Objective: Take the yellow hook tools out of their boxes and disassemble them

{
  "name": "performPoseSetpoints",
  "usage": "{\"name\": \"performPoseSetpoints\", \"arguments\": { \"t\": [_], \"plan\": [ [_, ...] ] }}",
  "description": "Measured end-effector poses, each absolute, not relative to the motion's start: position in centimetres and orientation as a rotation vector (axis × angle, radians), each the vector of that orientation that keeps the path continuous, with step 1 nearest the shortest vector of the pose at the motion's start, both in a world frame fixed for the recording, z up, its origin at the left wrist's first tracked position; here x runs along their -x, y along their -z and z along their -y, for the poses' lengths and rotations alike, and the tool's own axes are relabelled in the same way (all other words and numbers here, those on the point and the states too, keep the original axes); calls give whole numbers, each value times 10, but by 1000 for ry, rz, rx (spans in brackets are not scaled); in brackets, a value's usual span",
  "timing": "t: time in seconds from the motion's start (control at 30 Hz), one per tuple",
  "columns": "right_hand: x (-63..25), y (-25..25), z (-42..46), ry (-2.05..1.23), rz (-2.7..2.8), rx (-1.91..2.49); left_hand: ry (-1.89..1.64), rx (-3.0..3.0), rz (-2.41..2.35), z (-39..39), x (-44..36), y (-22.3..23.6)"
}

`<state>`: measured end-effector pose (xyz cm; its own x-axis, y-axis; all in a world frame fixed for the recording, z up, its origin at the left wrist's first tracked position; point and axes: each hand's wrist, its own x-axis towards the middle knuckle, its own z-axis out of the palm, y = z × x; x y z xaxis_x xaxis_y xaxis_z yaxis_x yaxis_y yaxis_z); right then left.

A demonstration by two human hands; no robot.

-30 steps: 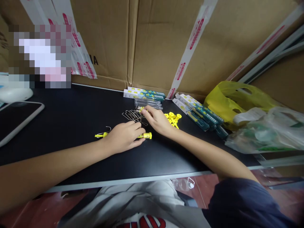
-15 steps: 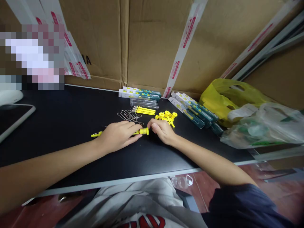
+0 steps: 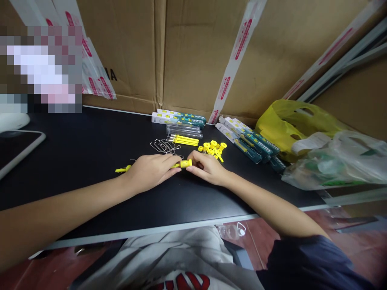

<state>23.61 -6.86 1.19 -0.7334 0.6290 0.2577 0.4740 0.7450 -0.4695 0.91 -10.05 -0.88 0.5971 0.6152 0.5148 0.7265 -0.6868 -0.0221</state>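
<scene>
My left hand (image 3: 151, 171) is closed around a yellow tubular spring scale (image 3: 185, 163) lying across the palm; the tube's middle is hidden by the fingers. Its thin yellow end and wire hook stick out left of the hand. At the other end, my right hand (image 3: 210, 167) has thumb and forefinger closed about the yellow cap. Just beyond the hands lie several bent wire hooks (image 3: 165, 146), yellow inner rods with springs (image 3: 186, 140) and clear tubes (image 3: 184, 131). A small heap of yellow caps (image 3: 213, 146) sits behind my right hand.
Printed narrow boxes lie in two stacks, one at the back (image 3: 178, 118) and one at the right (image 3: 242, 139). Farther right are a yellow plastic bag (image 3: 272, 117) and a clear bag (image 3: 341, 161). A white-edged tablet (image 3: 21, 149) rests at left. Large cardboard (image 3: 193, 52) stands behind the black table (image 3: 90, 141).
My right hand has moved slightly left and its thumb and forefinger have come onto the yellow cap. My left hand keeps its hold on the spring scale.
</scene>
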Motion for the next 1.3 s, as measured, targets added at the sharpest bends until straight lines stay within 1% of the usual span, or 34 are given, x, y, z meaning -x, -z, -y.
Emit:
{"name": "performPoseSetpoints", "arguments": {
  "t": [0.3, 0.53, 0.73, 1.0, 1.17, 1.3],
  "plan": [
    [-238, -14, 67, -542, 2509, 829, 709, 2640, 1134, 100, -9, 7],
    [-240, -12, 66, -680, 2427, 851, 756, 2625, 1142, 100, -9, 7],
    [-243, -14, 62, -694, 2366, 836, 772, 2614, 1123, 100, -8, 7],
    [-249, -28, 60, -700, 2235, 905, 784, 2583, 1132, 99, -7, 9],
    [-261, -42, 49, -600, 2119, 995, 772, 2581, 1127, 100, -7, 9],
    [-276, -51, 32, -329, 2169, 1111, 775, 2602, 1119, 100, -8, 9]
  ]
}}
